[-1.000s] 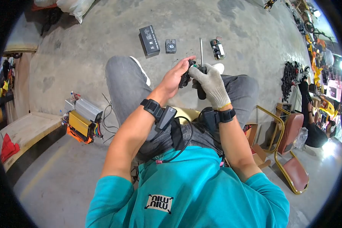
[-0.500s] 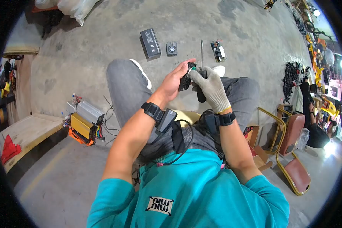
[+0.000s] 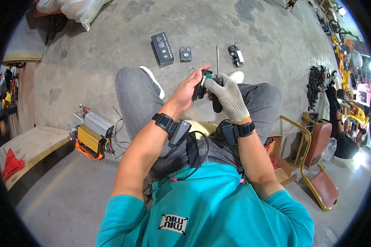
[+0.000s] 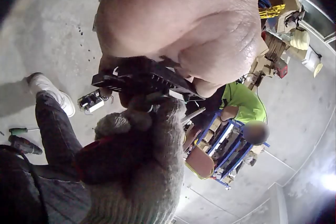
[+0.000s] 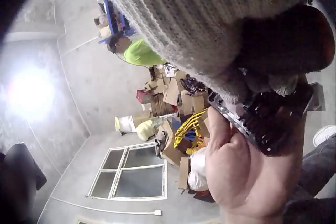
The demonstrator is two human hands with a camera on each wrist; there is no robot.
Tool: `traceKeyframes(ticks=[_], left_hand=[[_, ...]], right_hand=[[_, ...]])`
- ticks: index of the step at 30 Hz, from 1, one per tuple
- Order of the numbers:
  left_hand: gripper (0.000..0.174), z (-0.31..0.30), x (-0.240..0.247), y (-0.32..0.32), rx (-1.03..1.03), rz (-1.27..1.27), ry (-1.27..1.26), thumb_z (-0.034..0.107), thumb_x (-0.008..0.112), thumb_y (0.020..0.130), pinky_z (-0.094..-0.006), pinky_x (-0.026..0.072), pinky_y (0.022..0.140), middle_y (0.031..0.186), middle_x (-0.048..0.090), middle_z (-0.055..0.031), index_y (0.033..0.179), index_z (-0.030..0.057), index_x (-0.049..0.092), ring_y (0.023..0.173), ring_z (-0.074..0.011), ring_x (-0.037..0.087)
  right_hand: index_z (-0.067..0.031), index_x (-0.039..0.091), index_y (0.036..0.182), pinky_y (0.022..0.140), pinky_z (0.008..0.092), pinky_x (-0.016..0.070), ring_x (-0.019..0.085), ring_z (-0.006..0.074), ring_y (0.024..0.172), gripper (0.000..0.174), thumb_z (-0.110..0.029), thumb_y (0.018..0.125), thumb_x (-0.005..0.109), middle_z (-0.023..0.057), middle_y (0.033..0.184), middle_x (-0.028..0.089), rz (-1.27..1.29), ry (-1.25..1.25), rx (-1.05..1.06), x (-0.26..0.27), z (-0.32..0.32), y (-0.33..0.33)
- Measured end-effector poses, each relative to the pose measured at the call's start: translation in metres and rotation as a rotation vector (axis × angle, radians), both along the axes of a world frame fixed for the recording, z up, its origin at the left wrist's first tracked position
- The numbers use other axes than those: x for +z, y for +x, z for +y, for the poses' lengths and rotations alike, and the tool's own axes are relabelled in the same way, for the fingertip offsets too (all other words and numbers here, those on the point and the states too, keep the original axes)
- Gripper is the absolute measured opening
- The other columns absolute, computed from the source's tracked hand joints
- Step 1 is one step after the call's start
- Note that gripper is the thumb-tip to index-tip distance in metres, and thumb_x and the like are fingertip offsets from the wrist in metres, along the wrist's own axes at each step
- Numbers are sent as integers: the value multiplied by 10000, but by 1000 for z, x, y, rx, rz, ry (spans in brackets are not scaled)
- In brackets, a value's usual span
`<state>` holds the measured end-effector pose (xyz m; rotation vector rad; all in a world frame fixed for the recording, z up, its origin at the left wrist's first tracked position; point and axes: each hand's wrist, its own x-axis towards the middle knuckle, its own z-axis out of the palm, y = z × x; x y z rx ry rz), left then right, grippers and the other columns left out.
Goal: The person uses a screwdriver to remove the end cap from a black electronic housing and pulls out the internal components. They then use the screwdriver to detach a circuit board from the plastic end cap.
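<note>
My bare left hand (image 3: 184, 94) holds a black plastic housing (image 3: 199, 88), its palm and thumb against the piece in the right wrist view. A small green part (image 3: 208, 76) shows on the inner side of the housing. In my right hand (image 3: 231, 99), which wears a knitted glove, is a screwdriver (image 3: 217, 57), gripped by its dark handle with the shaft pointing away from me. The gloved fingertips are right at the housing's inner side, as the left wrist view shows. The glove hides part of the housing.
On the floor ahead lie a black box (image 3: 163, 48), a square part with a round centre (image 3: 185, 54) and a small electronic assembly (image 3: 236, 56). Silver and gold metal units (image 3: 91, 133) with wires sit left, beside a wooden platform (image 3: 39, 138). A chair (image 3: 319, 142) stands right.
The housing has turned slightly in my left hand, and more of its green and light inner side shows. My right hand keeps the screwdriver and stays close to it.
</note>
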<state>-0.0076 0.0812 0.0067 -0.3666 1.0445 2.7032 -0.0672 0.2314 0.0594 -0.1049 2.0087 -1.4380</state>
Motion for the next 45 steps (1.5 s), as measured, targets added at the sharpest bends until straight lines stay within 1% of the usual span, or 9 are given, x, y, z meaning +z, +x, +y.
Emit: traceKeyframes(ticks=[10, 12, 23, 25, 29, 34, 38, 40, 45], left_hand=[[479, 2, -2, 1, 2, 13, 27, 333, 321, 1100, -303, 470, 1023, 1287, 582, -60, 1492, 67, 391, 1157, -135, 583], [477, 2, -2, 0, 1, 16, 19, 334, 322, 1099, -303, 468, 1022, 1275, 588, -59, 1488, 69, 396, 1155, -134, 583], [495, 4, -2, 1, -9, 19, -25, 381, 300, 1100, -293, 470, 985, 1222, 605, -47, 1471, 74, 411, 1113, -123, 586], [496, 4, 3, 1, 1, 23, -24, 383, 301, 1100, -295, 471, 983, 1215, 606, -45, 1469, 72, 414, 1110, -124, 587], [500, 4, 4, 3, 14, 20, -26, 390, 306, 1098, -301, 478, 972, 1208, 605, -46, 1460, 68, 429, 1097, -130, 593], [508, 1, 0, 3, -37, -3, -18, 402, 299, 1098, -303, 491, 951, 1189, 618, -49, 1453, 67, 441, 1059, -137, 612], [514, 0, -2, 0, -56, -25, -39, 415, 282, 1099, -300, 500, 927, 1167, 640, -47, 1450, 80, 451, 1028, -138, 624], [514, 0, -1, 1, -73, -39, -70, 416, 280, 1099, -299, 500, 923, 1167, 644, -46, 1453, 86, 452, 1025, -136, 625], [519, 4, -3, -1, -104, -42, -83, 415, 280, 1099, -289, 496, 914, 1170, 653, -42, 1463, 85, 448, 1026, -126, 623]], right_hand=[[41, 642, 1009, 563, 253, 478, 597, 93, 621, 384, -308, 870, 722, 50, 739, 650, 30, 23, -18, 6, -2, 2], [30, 618, 946, 590, 241, 476, 577, 85, 636, 352, -311, 900, 691, 38, 756, 629, 24, 37, -3, 10, -4, 2], [14, 626, 890, 580, 251, 469, 570, 94, 616, 370, -351, 884, 691, 30, 722, 612, 1, 47, 31, 8, -2, -1], [21, 631, 881, 523, 262, 437, 542, 83, 592, 391, -359, 862, 723, 22, 686, 606, -5, 6, -12, 2, -2, -1], [18, 634, 886, 522, 263, 436, 535, 83, 590, 379, -350, 866, 721, 19, 685, 601, -8, 11, 8, 8, -3, -1], [29, 644, 932, 555, 266, 461, 568, 86, 621, 384, -343, 870, 716, 31, 706, 621, 13, 73, 105, 8, 3, -3], [35, 646, 946, 564, 272, 471, 584, 97, 621, 388, -338, 865, 719, 43, 698, 624, 17, 52, 112, 8, 7, -6], [37, 643, 947, 568, 277, 478, 593, 106, 616, 387, -328, 854, 727, 50, 694, 630, 5, 88, 176, 10, 11, -8], [41, 636, 936, 570, 276, 487, 609, 110, 623, 387, -319, 840, 740, 62, 704, 648, 18, 77, 128, -2, 12, -7]])
